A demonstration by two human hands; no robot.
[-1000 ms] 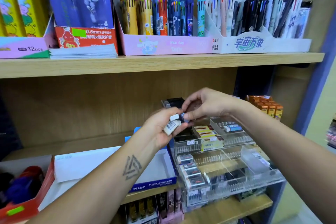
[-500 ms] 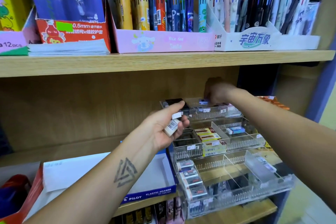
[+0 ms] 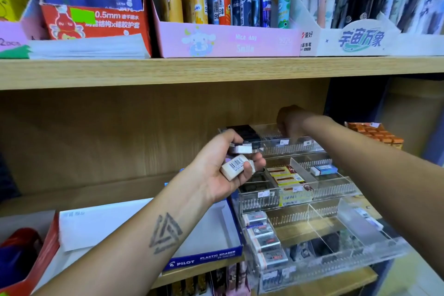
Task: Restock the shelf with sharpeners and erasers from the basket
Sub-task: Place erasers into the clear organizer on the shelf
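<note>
At centre frame the left hand is turned palm-up, its fingers curled round white erasers — one with a barcode label lies across the fingers, another white piece sits under the thumb. Just right of it stands a clear acrylic tiered organizer on the lower wooden shelf, its compartments holding erasers: a row of sleeved ones at the lower left tier, yellow-boxed ones in the middle tier, a blue-sleeved one to the right. The right hand reaches into the top back tier, upper centre-right, knuckles toward the camera — whether its fingers grip anything I cannot tell. A blue Pilot eraser box sits at lower left of the organizer.
</note>
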